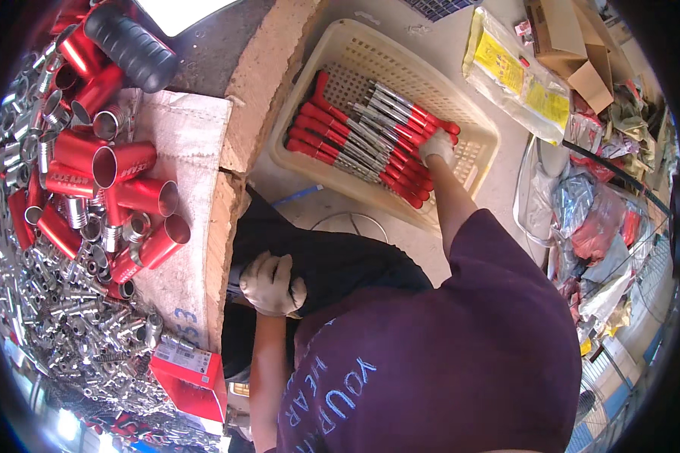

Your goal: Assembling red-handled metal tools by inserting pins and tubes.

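A beige plastic basket [302, 79] stands on the floor ahead of me, holding several tools with red handles and silver metal shafts [355, 140] laid side by side in rows. My right hand [438, 147], in a pale glove, reaches into its right side and closes around the red end of one of the upper tools. Its fingertips are partly hidden. Also gloved, my left hand [270, 285] rests on my dark-trousered leg beside the workbench edge, its fingers loosely bent and apart with nothing in them.
On the workbench [238, 98] to my left lie red metal tubes [132, 162], a black ribbed grip [132, 49] and a heap of small silver parts [75, 332]. A red box [189, 381] stands at its edge. Yellow-white sack [514, 75], cardboard box [570, 45] and plastic bags [601, 215] lie right.
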The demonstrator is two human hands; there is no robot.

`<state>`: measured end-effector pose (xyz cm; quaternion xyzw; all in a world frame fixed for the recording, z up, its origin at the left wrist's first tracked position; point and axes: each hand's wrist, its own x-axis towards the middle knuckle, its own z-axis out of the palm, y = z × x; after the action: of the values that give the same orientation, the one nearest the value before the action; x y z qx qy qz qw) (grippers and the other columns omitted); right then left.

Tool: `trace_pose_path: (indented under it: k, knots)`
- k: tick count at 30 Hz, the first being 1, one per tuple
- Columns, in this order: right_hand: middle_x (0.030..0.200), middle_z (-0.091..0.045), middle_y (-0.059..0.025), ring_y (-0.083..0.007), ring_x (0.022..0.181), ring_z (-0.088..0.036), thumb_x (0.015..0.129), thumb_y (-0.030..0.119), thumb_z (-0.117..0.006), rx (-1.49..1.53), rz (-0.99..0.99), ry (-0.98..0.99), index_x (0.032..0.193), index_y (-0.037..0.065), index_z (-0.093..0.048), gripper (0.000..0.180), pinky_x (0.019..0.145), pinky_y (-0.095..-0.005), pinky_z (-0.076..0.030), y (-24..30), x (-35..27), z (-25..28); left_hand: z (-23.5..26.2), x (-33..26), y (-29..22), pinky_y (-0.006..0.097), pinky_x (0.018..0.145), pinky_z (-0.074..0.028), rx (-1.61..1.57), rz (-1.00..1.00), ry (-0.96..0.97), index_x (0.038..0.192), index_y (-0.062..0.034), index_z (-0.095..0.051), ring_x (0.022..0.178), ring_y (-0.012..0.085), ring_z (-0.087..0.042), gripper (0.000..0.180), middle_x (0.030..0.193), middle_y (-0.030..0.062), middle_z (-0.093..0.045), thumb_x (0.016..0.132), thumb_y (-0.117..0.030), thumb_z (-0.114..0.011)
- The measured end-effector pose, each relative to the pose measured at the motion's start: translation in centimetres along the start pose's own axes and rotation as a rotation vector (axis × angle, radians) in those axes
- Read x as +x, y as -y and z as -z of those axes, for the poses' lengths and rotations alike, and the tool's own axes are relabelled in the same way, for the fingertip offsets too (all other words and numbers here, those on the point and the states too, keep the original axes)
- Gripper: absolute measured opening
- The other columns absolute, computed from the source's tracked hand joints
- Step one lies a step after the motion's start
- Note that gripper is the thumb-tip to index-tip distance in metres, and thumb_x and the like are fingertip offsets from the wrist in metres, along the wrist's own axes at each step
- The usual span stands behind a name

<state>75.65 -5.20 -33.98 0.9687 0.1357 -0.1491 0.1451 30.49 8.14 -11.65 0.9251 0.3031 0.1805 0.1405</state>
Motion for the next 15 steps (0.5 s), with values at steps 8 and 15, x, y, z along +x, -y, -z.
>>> trace_pose_path:
  k: [8,15]
  knots:
    - [0.124,-0.06,-0.0284,-0.0402,0.116,-0.059,0.071,0.034,-0.076,0.268,0.558,0.381,0.128,-0.002,-0.052,0.071,0.102,-0.0438,-0.047,16.5,-4.2,-0.8,0.0,-1.2,0.4,0.047,0.082,-0.044,-0.001,0.02,0.096,0.097,-0.0104,-0.069,0.096,0.0335,-0.059,0.039,0.098,0.0104,-0.057,0.076,-0.04,-0.054]
    - [0.13,-0.055,-0.0266,-0.0413,0.119,-0.056,0.064,0.032,-0.081,0.221,0.542,0.445,0.145,0.0,-0.029,0.101,0.104,-0.0453,-0.046,22.0,-3.8,-2.6,0.2,-0.3,0.0,0.043,0.063,-0.05,-0.02,0.057,0.112,0.089,-0.0132,-0.071,0.082,0.0296,-0.066,0.034,0.079,0.0038,-0.063,0.072,-0.038,-0.055]
